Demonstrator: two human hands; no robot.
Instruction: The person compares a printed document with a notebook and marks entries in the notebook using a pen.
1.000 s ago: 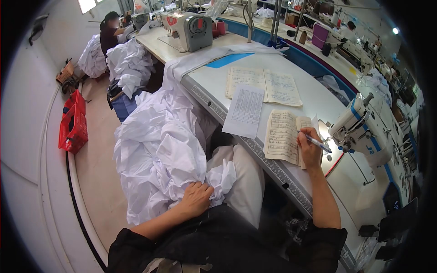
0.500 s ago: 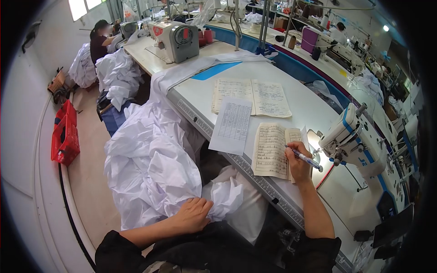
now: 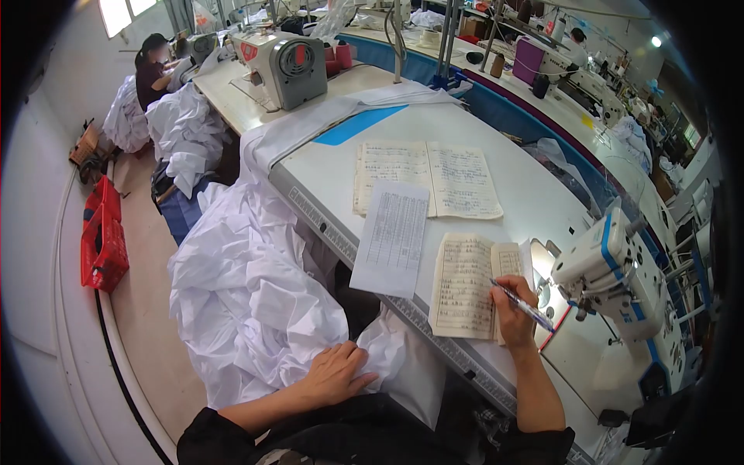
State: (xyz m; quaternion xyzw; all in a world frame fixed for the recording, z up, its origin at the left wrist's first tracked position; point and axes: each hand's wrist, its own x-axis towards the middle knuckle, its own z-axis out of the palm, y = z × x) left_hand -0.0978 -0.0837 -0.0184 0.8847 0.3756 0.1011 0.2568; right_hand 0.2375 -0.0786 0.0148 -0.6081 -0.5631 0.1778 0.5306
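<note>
My right hand (image 3: pixel 514 310) holds a pen (image 3: pixel 528 308), its tip at the page of a small open notebook (image 3: pixel 463 287) covered in handwriting. My left hand (image 3: pixel 338 373) rests with fingers somewhat spread on the large heap of white cloth (image 3: pixel 240 287) at my lap; nothing shows held in it. A printed sheet (image 3: pixel 391 239) lies left of the small notebook and overlaps a larger open notebook (image 3: pixel 465 180) behind it. All the papers are on the white table (image 3: pixel 310 174), whose front edge carries a ruler strip.
A sewing machine (image 3: pixel 612 271) with a lit lamp stands right of my right hand, another (image 3: pixel 287 70) at the back left. A red basket (image 3: pixel 105 236) is on the floor at left. One person (image 3: pixel 151 74) sits beyond piled cloth; another person (image 3: pixel 576 48) is far back.
The view has shifted, so the table and papers sit lower in it. My left hand's fingers have loosened from a curled hold on the cloth. The pen stays in my right hand at the notebook.
</note>
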